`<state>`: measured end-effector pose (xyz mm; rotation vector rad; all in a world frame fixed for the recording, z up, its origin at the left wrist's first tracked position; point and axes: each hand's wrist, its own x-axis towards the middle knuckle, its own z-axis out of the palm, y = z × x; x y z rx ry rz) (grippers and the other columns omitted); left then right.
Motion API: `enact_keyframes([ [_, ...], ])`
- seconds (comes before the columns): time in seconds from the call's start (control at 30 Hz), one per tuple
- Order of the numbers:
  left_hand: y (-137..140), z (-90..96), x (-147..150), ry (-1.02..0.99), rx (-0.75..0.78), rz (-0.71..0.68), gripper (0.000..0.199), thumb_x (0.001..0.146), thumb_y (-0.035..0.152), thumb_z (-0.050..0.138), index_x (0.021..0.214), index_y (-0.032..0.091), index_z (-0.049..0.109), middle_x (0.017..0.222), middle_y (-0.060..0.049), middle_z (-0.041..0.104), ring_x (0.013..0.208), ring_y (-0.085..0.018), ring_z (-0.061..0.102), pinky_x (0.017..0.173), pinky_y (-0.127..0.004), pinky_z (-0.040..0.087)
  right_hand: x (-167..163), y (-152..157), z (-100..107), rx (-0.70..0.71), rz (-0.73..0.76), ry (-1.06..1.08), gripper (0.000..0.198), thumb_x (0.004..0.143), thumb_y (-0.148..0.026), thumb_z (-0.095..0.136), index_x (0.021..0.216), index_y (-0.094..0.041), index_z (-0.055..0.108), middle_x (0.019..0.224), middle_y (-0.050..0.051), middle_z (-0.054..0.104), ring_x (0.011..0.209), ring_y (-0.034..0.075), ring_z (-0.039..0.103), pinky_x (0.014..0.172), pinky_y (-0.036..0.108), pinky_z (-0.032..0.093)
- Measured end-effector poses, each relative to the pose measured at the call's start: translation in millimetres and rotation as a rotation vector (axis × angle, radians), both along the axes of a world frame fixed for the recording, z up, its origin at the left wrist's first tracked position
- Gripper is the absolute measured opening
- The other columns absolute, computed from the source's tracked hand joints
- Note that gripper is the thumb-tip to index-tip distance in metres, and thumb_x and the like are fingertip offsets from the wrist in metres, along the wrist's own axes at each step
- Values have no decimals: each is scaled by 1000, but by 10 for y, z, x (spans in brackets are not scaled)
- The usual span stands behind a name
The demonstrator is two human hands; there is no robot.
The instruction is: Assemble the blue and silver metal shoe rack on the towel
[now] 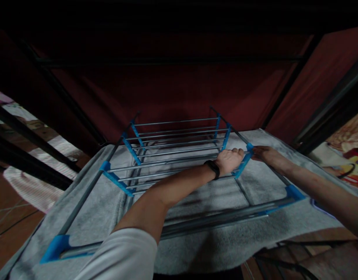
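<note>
A metal rack with grey rods and blue plastic connectors, like a folding drying rack (pixel 170 161), lies on a grey towel-like cloth (pixel 193 252). My left hand (pixel 229 160), a dark band on its wrist, reaches across the rack. Its fingers are wrapped round a rod beside the right-hand blue bracket (pixel 241 168). At the outer end of that bracket, my right hand (pixel 263 154) closes on the side tube by the blue joint. Its fingertips are partly hidden. Blue corner pieces (pixel 56 247) join the tubes at the near side.
Behind the rack stands a dark red panel (pixel 179 89) with black bars (pixel 167 62) in front. More dark bars (pixel 30 159) slant at the left. A striped cloth (pixel 39 175) lies on the tiled floor (pixel 12 217). Colourful fabric (pixel 352 169) lies at the right.
</note>
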<state>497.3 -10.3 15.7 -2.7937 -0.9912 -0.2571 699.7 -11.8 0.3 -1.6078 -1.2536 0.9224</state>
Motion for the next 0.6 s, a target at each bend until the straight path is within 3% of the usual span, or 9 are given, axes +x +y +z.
enact_keyframes([
  [0.37, 8, -41, -20, 1, 73, 8, 33, 99, 8, 28, 124, 11, 50, 105, -13, 66, 92, -22, 71, 72, -32, 50, -109, -34, 116, -47, -22, 40, 18, 86, -32, 69, 86, -14, 70, 75, 5, 66, 75, 15, 64, 81, 27, 57],
  [0.6, 4, 1, -39, 27, 44, 17, 35, 99, 8, 29, 125, 11, 51, 105, -14, 66, 92, -23, 71, 73, -32, 49, -90, 12, 65, -26, -19, 30, 21, 85, -35, 69, 84, -14, 69, 74, 6, 65, 76, 16, 62, 76, 26, 56],
])
